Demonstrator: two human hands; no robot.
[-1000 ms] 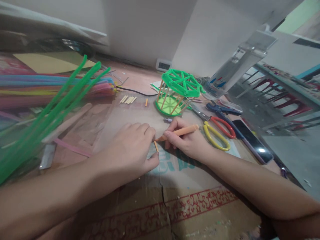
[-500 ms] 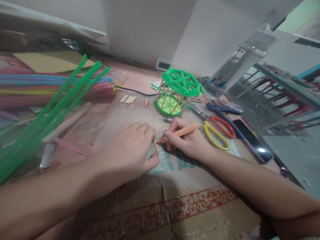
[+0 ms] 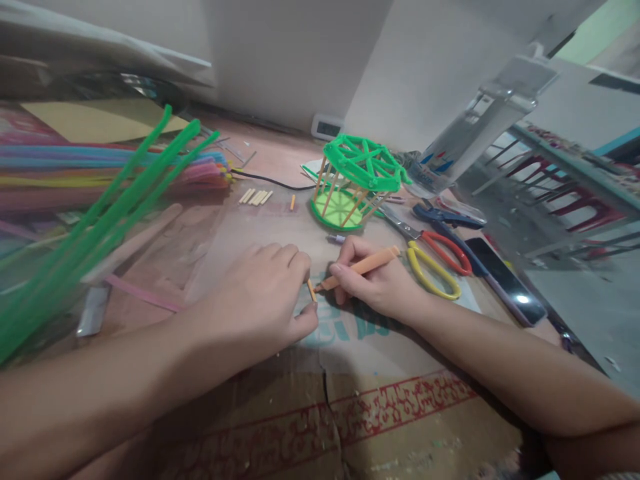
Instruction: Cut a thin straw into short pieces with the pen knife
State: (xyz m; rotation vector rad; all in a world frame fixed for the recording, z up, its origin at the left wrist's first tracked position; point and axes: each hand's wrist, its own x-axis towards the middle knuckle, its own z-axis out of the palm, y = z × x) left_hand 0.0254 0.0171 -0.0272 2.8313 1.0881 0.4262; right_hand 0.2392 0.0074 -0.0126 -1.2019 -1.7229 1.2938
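Evidently everything hinges on the small orange stick [image 3: 311, 291], which sits between the two hands, just above or on the translucent sheet [image 3: 280, 233]. The left hand [image 3: 267, 283] is the nearer one: it pinches the stick lengthwise, forefinger at the far end and thumb at the near end. So the stick's long axis runs mostly away from the wearer, its near end slanting a little rightward, with its right flank exposed. On that side the right hand [image 3: 370, 280] grips an orange marker [image 3: 367, 265] like a pen, its tip pointing left, across the stick; whether tip and wood actually touch is hard to make out. Beyond the hands stand some short pale sticks [image 3: 256, 197] and a green frame [image 3: 367, 163].
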